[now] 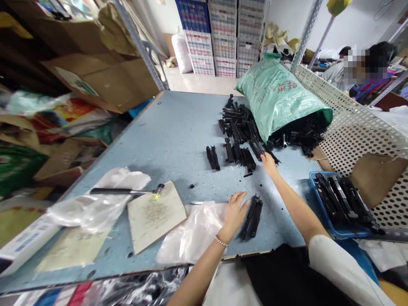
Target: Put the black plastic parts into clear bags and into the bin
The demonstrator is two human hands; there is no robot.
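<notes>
Tabletop (172, 127) stretching wide leftward, right fingers (265, 158) at a black part (256, 148), grip unclear, left fingers (237, 197) spread, empty, beside paired pieces (251, 217)

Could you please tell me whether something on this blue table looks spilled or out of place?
Yes: long black plastic-looking parts lie in a tangled heap beside the green plastic sack, as if spilled from it. Also, one small black scrap lies alone near the off-white flat board.
</notes>
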